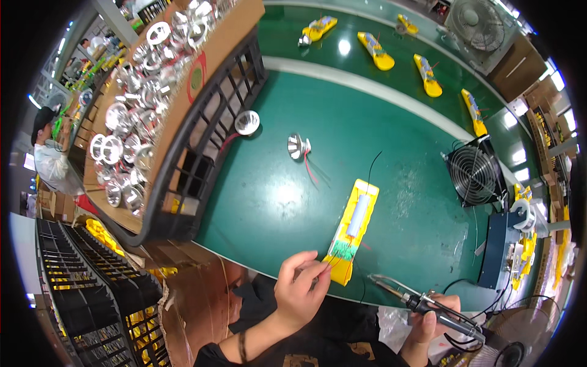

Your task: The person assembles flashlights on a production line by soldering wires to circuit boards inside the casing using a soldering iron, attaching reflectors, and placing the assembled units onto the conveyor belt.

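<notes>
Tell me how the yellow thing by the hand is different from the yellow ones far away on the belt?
The near yellow housing lies on the green bench, pinched at its end by the left hand; the far yellow housings ride the conveyor untouched. The near one shows a white cylinder and green board; the far ones look smaller. All are long, yellow and open.

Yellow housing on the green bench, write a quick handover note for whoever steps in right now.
Left hand: fingertips pinch something thin at the near end of the yellow housing, by its green circuit board.
Right hand: holds the soldering iron, tip off the housing.
A loose reflector with red and white leads lies further back.
Done: white cylinder sits in the housing.
Left: cannot tell whether any joint is soldered.
</notes>
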{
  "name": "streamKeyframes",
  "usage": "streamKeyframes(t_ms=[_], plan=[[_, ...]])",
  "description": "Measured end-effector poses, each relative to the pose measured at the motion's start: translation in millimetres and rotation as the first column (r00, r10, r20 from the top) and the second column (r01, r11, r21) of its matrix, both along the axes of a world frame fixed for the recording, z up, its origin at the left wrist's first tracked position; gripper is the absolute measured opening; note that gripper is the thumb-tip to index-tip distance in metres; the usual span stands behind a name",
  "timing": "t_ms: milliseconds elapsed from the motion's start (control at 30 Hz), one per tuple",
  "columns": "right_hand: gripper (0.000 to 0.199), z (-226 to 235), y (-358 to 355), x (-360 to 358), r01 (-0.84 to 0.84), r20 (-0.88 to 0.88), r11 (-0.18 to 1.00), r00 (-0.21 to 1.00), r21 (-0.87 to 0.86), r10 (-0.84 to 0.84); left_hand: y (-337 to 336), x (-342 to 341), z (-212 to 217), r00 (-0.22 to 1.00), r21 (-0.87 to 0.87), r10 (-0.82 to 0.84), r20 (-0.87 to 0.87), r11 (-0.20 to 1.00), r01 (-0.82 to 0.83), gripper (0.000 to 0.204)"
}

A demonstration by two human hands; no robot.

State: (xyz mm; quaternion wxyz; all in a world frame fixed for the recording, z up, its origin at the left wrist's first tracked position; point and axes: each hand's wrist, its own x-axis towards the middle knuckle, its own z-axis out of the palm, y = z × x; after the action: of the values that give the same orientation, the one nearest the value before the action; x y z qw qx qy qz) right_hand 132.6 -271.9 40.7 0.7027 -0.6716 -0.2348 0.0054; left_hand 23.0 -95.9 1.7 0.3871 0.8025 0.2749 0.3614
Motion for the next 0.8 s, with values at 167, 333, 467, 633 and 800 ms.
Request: streamKeyframes(t_ms=[167,333,467,633,800], plan=[[0.032,-13,-13,3,-0.033,-0.007,0.999,0.999,0.018,0.033,-2,-3,-1,0.999,0.111,0.012,-0.046,0.994,-0.007,0.023],[0.033,-18,-27,7,0.036,-0.017,0.999,0.999,0.038,-0.035,-3,9,40,0.937,0.141,-0.115,-0.33,0.975,0.17,0.051],[0.028,-18,-35,19,-0.028,0.049,0.997,0.998,0.066,0.025,6,35,46,0.887,0.161,-0.117,-0.446,0.965,0.208,0.058],[0.027,-21,-47,19,0.104,-0.257,0.994,0.962,0.024,-0.094,55,116,39,0.901,0.329,-0.054,-0.43,0.92,0.212,0.054],[0.027,-19,-37,39,0.124,-0.285,0.992,0.952,0.023,-0.112,137,230,17,0.908,0.402,0.105,-0.405,0.912,0.074,0.036]])
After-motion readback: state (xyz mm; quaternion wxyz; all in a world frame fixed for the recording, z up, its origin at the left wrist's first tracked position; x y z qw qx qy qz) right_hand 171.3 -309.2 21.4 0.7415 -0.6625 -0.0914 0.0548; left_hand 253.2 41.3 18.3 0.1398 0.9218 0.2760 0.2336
